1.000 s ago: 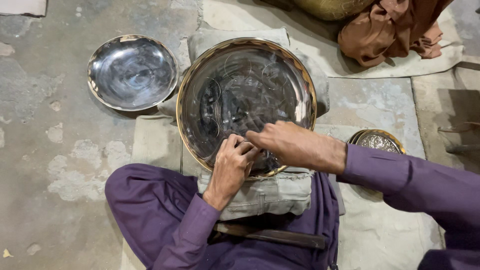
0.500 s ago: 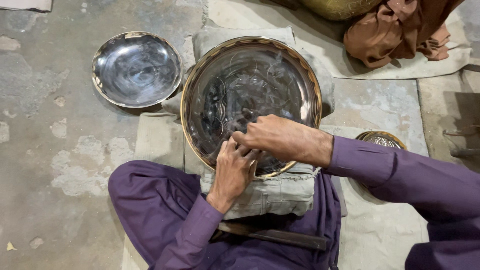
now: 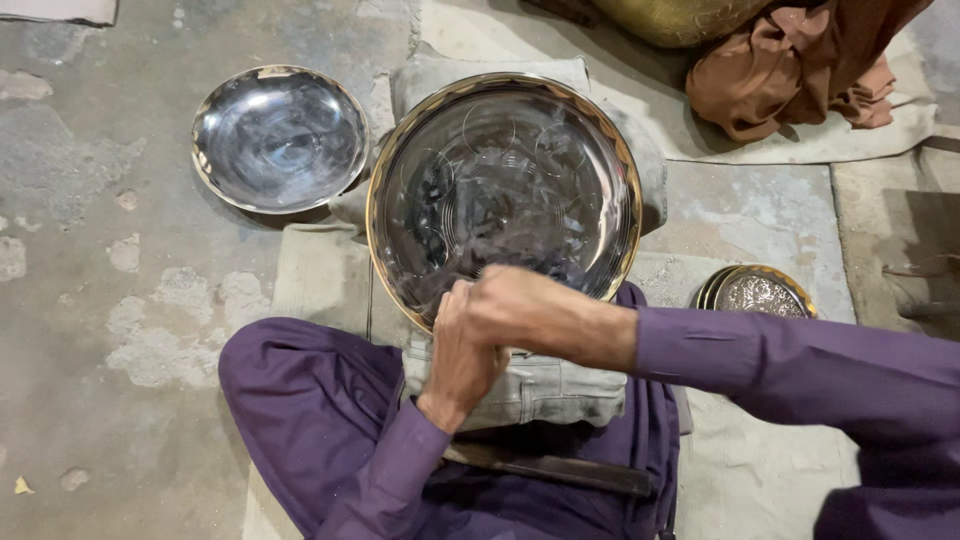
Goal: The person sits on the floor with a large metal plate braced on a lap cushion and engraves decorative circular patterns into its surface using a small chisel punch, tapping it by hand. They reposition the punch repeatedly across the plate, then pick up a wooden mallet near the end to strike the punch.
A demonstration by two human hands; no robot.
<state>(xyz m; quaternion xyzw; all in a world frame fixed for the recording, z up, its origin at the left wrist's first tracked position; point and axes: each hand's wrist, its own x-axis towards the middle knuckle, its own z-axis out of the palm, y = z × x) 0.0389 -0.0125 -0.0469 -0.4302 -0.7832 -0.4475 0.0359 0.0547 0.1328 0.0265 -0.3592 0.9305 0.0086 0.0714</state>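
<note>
- A person in purple clothing sits cross-legged on a bare concrete floor, with a large round metal tray propped on a grey cloth pad across the lap.
- The tray, silvery inside with a brass-coloured scalloped rim, lies in front of the knees; faint circles are scribed on its face.
- The left hand is curled into a closed fist at the tray's near rim; what its fingers grip is hidden and cannot be told.
- The right hand crosses over the left, touching it, its fingers bent down on the near rim; whether they hold anything cannot be told.
- A smaller silvery dish sits on the floor just beside the tray, towards the far left corner of the floor.
- A small engraved plate with a brass rim lies on a pale mat beyond the right forearm.
- A crumpled brown cloth lies at the far edge of the floor, next to a brass vessel cut off by the frame.
- A dark flat bar rests across the lap below the pad.
</note>
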